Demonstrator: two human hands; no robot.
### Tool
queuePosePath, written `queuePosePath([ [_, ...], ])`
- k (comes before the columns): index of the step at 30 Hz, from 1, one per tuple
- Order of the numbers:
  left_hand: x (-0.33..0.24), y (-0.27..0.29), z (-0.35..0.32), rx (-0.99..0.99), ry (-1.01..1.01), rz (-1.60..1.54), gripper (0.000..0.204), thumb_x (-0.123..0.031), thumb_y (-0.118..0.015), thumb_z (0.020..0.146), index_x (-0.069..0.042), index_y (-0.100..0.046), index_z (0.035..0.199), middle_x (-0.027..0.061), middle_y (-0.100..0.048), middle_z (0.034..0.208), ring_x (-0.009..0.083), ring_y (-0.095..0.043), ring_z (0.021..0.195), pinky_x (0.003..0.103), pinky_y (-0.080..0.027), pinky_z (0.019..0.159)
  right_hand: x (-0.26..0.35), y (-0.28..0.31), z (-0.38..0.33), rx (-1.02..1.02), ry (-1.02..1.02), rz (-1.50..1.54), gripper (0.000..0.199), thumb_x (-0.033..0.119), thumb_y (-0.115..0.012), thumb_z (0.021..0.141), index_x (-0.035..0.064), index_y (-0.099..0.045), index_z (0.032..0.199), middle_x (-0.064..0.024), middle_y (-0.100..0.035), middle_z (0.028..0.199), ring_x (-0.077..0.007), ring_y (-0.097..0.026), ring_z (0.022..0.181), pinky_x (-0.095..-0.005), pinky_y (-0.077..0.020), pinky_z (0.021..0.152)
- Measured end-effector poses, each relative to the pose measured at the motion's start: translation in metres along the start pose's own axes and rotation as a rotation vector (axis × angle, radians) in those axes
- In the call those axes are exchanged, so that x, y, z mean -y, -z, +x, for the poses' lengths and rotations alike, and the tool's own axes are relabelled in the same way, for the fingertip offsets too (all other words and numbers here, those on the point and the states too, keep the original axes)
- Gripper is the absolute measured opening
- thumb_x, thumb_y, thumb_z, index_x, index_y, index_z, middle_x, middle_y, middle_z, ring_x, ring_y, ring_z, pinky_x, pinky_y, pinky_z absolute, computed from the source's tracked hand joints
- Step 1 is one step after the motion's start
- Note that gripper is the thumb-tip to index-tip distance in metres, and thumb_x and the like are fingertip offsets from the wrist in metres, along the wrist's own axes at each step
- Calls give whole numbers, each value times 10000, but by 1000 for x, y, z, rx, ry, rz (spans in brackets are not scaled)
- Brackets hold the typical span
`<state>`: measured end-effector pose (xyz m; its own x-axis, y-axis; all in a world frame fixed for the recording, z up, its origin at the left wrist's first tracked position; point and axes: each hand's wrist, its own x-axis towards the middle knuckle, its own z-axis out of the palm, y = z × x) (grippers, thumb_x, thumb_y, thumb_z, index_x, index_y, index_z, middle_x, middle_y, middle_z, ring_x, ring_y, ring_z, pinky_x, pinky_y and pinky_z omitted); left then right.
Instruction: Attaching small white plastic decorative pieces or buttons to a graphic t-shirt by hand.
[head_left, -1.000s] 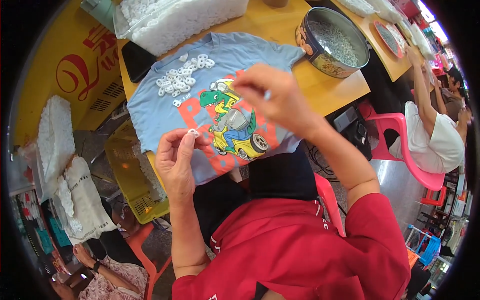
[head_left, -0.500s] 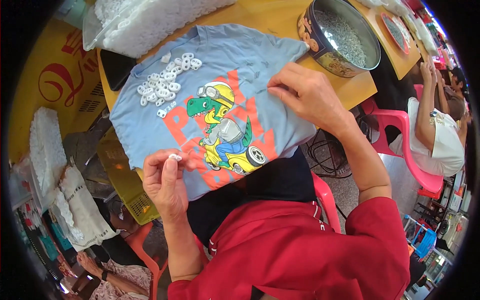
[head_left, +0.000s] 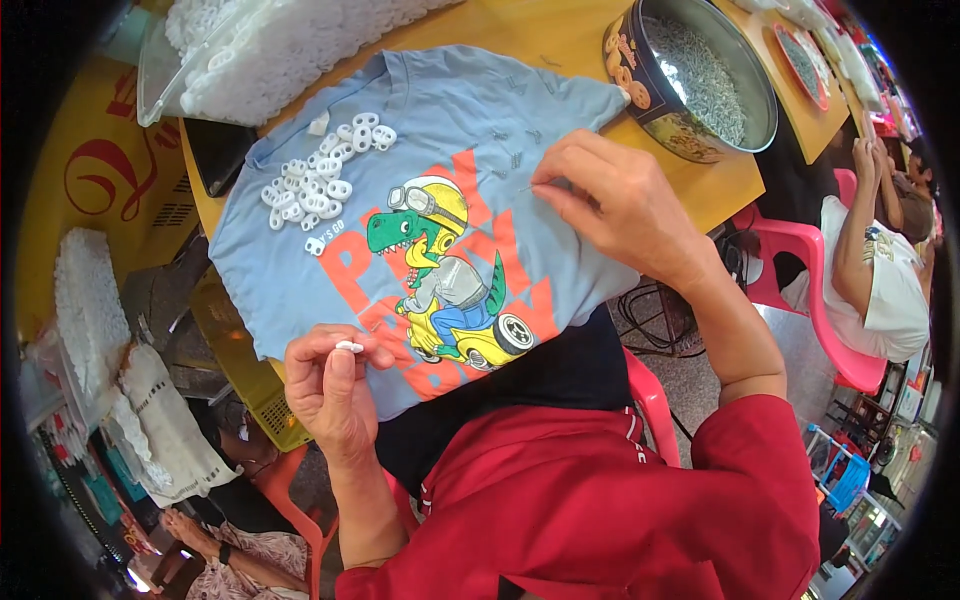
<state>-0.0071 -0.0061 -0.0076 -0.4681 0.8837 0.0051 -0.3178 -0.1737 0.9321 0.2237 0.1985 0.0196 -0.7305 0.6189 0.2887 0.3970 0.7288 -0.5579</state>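
A light blue T-shirt [head_left: 300,265] with a printed dinosaur on a scooter is spread over the table. At its near left edge my left hand [head_left: 335,385] is closed, pinching a small white plastic piece [head_left: 348,346] between thumb and fingertips. Over the shirt's right side my right hand [head_left: 610,200] is closed in a pinch on a thin metal pin [head_left: 524,189]. Several loose metal pins [head_left: 515,160] lie on the cloth beside its fingertips. A pile of white oval plastic pieces [head_left: 325,173] with two holes each rests on the shirt's far left part.
A round tin [head_left: 680,140] full of small metal pins stands at the far right of the yellow table [head_left: 735,180]. At the far left are a clear tub [head_left: 160,75] heaped with white pieces and a dark flat object [head_left: 215,150]. Other people sit at both sides.
My right hand has lifted slightly off the loose pins, now with a pin showing at its fingertips. The left hand has dipped slightly and still pinches its white piece.
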Motion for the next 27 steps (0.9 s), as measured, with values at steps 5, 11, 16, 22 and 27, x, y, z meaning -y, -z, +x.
queuePosePath([
  [5,-1,-1,1,4,4,9,87,-43,-555,927,-11,-531,1004,138,-588,914,200,-587,742,330,-513,655,4,8,3,5,-178,276,83,-29,-656,810,-8,-632,886,-52,-612,853,-111,-564,694,-244,-456,616],
  [11,0,1,0,-10,5,20,82,-38,-557,924,-11,-532,996,133,-576,916,197,-588,754,333,-520,652,3,13,5,18,-212,343,165,-17,-633,833,7,-670,992,-42,-598,870,-110,-544,763,-231,-433,666],
  [16,0,0,0,-11,4,17,82,-35,-556,923,-9,-534,997,129,-571,919,191,-585,765,335,-525,650,0,13,3,22,-204,311,186,3,-577,877,10,-672,1036,-57,-594,908,-133,-543,847,-251,-432,737],
  [22,0,0,0,-6,4,23,84,-35,-555,923,-10,-534,999,127,-569,912,192,-585,761,335,-524,647,0,12,2,34,-260,462,152,0,-591,857,-5,-670,987,-79,-621,960,-167,-582,916,-268,-449,804],
  [27,0,-1,-1,-12,1,21,87,-36,-557,923,-12,-532,1002,130,-576,913,196,-586,757,333,-522,652,-2,5,17,-66,80,122,151,-5,-646,785,12,-669,933,-97,-634,970,-223,-594,907,-311,-472,783],
])
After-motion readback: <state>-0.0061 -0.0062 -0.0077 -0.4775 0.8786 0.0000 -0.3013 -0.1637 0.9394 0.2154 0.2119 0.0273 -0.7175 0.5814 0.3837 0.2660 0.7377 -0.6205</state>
